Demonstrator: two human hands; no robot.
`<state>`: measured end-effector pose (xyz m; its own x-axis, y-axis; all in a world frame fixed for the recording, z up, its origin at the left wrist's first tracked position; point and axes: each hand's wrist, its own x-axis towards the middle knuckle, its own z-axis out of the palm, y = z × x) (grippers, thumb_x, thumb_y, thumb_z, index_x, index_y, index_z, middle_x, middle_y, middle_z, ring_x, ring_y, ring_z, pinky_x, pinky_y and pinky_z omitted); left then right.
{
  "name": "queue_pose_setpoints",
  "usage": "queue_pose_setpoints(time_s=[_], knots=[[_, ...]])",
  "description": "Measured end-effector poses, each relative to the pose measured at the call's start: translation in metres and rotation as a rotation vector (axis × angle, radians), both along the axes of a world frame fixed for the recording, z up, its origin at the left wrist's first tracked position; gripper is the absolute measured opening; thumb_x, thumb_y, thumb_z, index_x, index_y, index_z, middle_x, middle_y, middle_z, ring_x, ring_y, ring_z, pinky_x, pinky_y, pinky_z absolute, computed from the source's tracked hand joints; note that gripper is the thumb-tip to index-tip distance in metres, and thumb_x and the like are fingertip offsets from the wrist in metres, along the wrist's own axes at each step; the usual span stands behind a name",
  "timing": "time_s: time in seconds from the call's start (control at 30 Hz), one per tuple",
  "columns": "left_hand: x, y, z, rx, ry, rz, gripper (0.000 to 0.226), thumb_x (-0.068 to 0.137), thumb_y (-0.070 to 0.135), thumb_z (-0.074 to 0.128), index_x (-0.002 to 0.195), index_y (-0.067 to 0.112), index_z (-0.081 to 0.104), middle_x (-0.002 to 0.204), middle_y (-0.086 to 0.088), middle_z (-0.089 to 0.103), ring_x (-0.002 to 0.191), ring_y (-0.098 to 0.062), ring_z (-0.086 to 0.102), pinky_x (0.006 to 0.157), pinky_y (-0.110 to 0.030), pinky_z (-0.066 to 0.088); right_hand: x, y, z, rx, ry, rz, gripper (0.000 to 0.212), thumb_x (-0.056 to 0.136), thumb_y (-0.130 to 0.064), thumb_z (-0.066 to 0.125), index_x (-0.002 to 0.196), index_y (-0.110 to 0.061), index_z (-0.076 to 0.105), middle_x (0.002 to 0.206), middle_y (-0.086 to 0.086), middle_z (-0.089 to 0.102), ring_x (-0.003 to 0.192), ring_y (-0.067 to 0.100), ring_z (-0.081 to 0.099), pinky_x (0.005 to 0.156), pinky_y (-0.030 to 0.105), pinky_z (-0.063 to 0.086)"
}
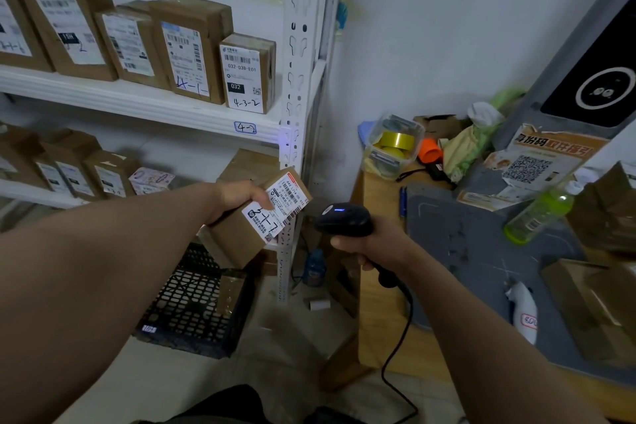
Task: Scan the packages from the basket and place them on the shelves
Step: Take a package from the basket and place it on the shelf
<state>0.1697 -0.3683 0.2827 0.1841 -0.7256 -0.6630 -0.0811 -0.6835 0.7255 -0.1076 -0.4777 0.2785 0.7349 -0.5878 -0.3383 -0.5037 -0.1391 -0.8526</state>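
Note:
My left hand (237, 198) grips a small brown cardboard package (241, 234), its white label marked "3-1-7" turned up and to the right. My right hand (373, 244) holds a black corded barcode scanner (344, 218) with a blue light on top, its head pointing left at the package label, a short gap away. Below the package, on the floor, sits a black mesh basket (186, 303) with one brown package (230, 291) visible inside. The white metal shelves (144, 103) on the left carry several labelled cardboard packages on two levels.
The shelf upright (296, 86) stands just behind the held package. A wooden table (378, 286) on the right has a grey mat, a green bottle (540, 213), a tape container (392, 144), cardboard boxes and a grey kiosk (585, 79). The scanner cable hangs to the floor.

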Motion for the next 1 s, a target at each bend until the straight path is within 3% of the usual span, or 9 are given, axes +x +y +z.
queue_pose_setpoints(time_s=[0.23, 0.4, 0.6, 0.8, 1.0], knots=[[0.006, -0.001, -0.002, -0.009, -0.002, -0.019, 0.034, 0.092, 0.021, 0.059, 0.121, 0.005, 0.066, 0.11, -0.019, 0.074, 0.096, -0.034, 0.071, 0.096, -0.045, 0.052, 0.004, -0.001, 0.001, 0.037, -0.029, -0.006, 0.028, 0.087, -0.025, 0.077, 0.113, -0.02, 0.067, 0.074, 0.002, 0.065, 0.065, 0.015, 0.061, 0.062, 0.026, 0.055], [0.011, 0.003, -0.003, -0.004, -0.031, -0.018, 0.044, 0.078, 0.026, 0.071, 0.118, 0.006, 0.068, 0.108, -0.016, 0.075, 0.103, -0.036, 0.07, 0.101, -0.047, 0.051, 0.01, -0.001, -0.002, 0.053, -0.042, -0.001, 0.027, 0.087, -0.025, 0.078, 0.111, -0.02, 0.067, 0.08, 0.007, 0.066, 0.062, 0.014, 0.061, 0.058, 0.024, 0.055], [0.019, 0.005, -0.005, 0.02, -0.068, 0.035, 0.028, 0.09, 0.021, 0.062, 0.113, 0.006, 0.069, 0.104, -0.017, 0.076, 0.093, -0.033, 0.072, 0.094, -0.044, 0.054, 0.016, 0.0, 0.002, 0.02, -0.021, 0.05, 0.02, 0.088, -0.028, 0.077, 0.104, -0.023, 0.068, 0.076, 0.006, 0.066, 0.062, 0.014, 0.061, 0.059, 0.024, 0.055], [0.025, 0.009, -0.007, 0.033, -0.04, 0.043, 0.037, 0.086, 0.021, 0.065, 0.119, 0.006, 0.068, 0.11, -0.02, 0.074, 0.109, -0.042, 0.068, 0.105, -0.054, 0.048, 0.021, 0.001, 0.007, -0.005, 0.02, 0.071, 0.01, 0.091, -0.026, 0.075, 0.091, -0.023, 0.065, 0.062, -0.002, 0.062, 0.052, 0.006, 0.058, 0.055, 0.019, 0.052], [0.026, 0.008, -0.009, 0.041, -0.031, 0.057, 0.038, 0.084, 0.021, 0.067, 0.119, 0.005, 0.068, 0.109, -0.02, 0.074, 0.109, -0.042, 0.068, 0.101, -0.052, 0.051, 0.021, 0.0, 0.008, 0.001, 0.028, 0.065, 0.009, 0.091, -0.025, 0.074, 0.09, -0.023, 0.065, 0.059, -0.006, 0.061, 0.05, 0.005, 0.057, 0.054, 0.02, 0.052]])
